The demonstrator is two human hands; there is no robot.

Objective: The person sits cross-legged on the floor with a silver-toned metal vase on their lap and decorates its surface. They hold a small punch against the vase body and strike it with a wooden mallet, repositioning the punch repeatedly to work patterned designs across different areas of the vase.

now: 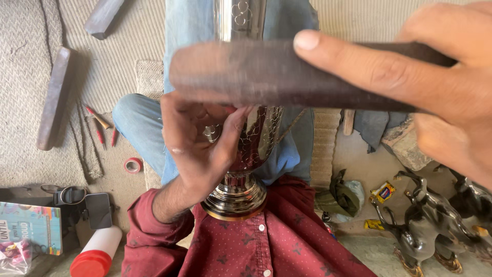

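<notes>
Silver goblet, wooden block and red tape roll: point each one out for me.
Silver goblet (238, 195): head view, on its ringed foot below the left hand.
Wooden block (241, 74): head view, on its blurred broad face left of the right hand's fingers.
Red tape roll (132, 165): head view, on its rim, on the floor.

shirt: dark red, dotted, white buttons | trousers: blue denim | left hand (197, 138): ring

dark bar (287, 77) crosses above vase (251, 138); floor tools (100, 125) leftward.
</notes>
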